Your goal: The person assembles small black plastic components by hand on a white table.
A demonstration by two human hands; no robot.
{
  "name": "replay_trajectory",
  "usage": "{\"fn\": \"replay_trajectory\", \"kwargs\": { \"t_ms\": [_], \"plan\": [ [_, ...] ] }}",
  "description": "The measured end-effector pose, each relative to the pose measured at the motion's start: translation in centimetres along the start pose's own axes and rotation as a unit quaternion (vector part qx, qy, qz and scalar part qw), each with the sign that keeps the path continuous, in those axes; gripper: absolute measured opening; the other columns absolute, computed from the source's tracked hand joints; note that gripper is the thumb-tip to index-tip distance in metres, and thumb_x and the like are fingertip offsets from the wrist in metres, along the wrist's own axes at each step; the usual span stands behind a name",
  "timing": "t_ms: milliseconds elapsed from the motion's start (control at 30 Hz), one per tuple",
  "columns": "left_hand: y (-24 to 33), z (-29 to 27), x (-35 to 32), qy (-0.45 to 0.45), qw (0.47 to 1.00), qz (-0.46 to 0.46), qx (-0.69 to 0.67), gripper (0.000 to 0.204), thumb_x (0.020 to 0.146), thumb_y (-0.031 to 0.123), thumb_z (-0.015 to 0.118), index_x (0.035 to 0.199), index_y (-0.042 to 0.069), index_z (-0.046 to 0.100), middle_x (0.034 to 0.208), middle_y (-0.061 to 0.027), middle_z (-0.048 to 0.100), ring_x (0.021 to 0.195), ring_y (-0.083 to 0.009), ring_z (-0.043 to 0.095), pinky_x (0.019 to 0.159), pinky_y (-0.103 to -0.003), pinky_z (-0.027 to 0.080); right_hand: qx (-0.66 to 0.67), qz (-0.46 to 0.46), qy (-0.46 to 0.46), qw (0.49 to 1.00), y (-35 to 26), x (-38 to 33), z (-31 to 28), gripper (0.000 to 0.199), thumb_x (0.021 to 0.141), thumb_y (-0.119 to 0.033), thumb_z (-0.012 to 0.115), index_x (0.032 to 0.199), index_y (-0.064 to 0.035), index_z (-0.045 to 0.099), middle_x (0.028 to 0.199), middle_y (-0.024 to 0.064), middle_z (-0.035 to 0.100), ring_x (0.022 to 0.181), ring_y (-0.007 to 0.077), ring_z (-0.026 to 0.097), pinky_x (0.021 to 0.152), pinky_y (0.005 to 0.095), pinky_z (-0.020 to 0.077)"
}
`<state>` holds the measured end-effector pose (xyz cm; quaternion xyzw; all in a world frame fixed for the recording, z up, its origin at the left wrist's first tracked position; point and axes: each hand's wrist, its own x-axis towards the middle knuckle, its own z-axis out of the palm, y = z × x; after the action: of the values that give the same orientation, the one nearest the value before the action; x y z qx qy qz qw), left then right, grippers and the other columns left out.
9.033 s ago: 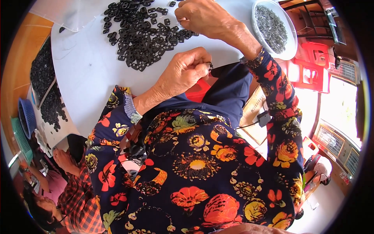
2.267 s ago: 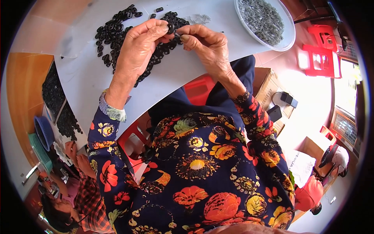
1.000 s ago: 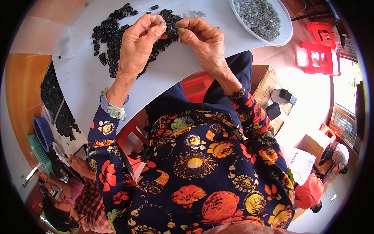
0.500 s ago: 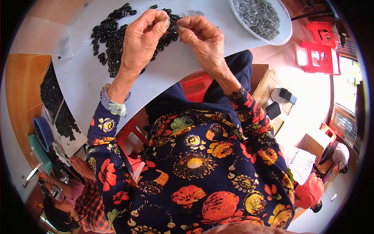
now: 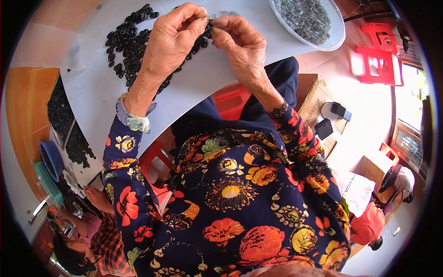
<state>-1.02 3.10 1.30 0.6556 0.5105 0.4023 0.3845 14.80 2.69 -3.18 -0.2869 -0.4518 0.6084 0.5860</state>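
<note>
Left hand [image 5: 173, 44] and right hand [image 5: 242, 44] pinch, their fingers' contents unclear. Black pieces [image 5: 123, 33] lie nearer the left, at its nine o'clock.

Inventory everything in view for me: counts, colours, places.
Smooth flat tabletop: one, pale grey, upper left.
Small holed plastic links: many, black, heaped on the tabletop.
Round shallow plastic tub: one, translucent white, tabletop's right.
Small thin pieces: many, grey, inside the tub.
Plastic baskets: two, blue and green, left edge.
Plastic stools: at least three, red, right and around the person.
Cardboard boxes: at least two, brown, right.
Boxy devices: two, black, near a box.
Co-workers: three or more, checked, pink and red clothes, lower corners.
Long-sleeved floral garment: one, navy, centre.
Left hand: one, bare, over the links.
Right hand: one, bare, beside it; grip contents unclear.
</note>
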Motion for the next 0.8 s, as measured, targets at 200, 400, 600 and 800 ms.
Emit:
{"fn": "replay_trajectory", "kwargs": {
  "t_ms": [200,400,600,800],
  "plan": [
    [1.0,0.4,-0.5,0.083,0.995,-0.018,-0.052,0.029,0.095,0.027,0.050,0.098,-0.001,0.060,0.082,0.0016,0.059,0.073,-0.0070,0.051,0.069,-0.022,0.041,0.000,-0.011,-0.003,1.000,-0.1,0.1,0.1,0.012,0.085,0.001,0.062,0.097,0.0013,0.061,0.084,-0.0001,0.062,0.077,0.0051,0.057,0.069,0.0192,0.0474],
    [1.3,1.1,-2.0,0.039,0.999,-0.030,0.003,0.035,0.096,0.033,0.046,0.090,0.000,0.057,0.067,-0.0024,0.057,0.061,-0.0081,0.048,0.058,-0.025,0.042,0.003,-0.004,0.002,1.000,-0.3,0.1,0.1,0.012,0.085,0.000,0.062,0.097,0.0012,0.061,0.082,0.0006,0.063,0.074,0.0054,0.057,0.067,0.0197,0.0476],
    [0.8,1.3,-2.2,0.048,0.998,-0.031,-0.005,0.026,0.094,0.024,0.050,0.085,0.001,0.056,0.061,0.0002,0.049,0.059,-0.0065,0.044,0.054,-0.022,0.038,-0.044,0.006,-0.033,0.998,-0.5,0.1,0.2,0.020,0.084,0.000,0.062,0.104,0.0013,0.058,0.083,0.0028,0.063,0.075,0.0067,0.058,0.069,0.0205,0.0483],
    [0.6,1.1,-1.7,0.032,0.999,-0.032,0.001,0.025,0.092,0.023,0.049,0.082,0.001,0.054,0.061,0.0000,0.049,0.057,-0.0069,0.042,0.052,-0.023,0.037,-0.052,0.006,-0.034,0.998,-0.6,0.0,0.2,0.022,0.084,0.001,0.061,0.106,0.0018,0.057,0.084,0.0029,0.062,0.075,0.0068,0.057,0.070,0.0208,0.0486]
  ]
}}
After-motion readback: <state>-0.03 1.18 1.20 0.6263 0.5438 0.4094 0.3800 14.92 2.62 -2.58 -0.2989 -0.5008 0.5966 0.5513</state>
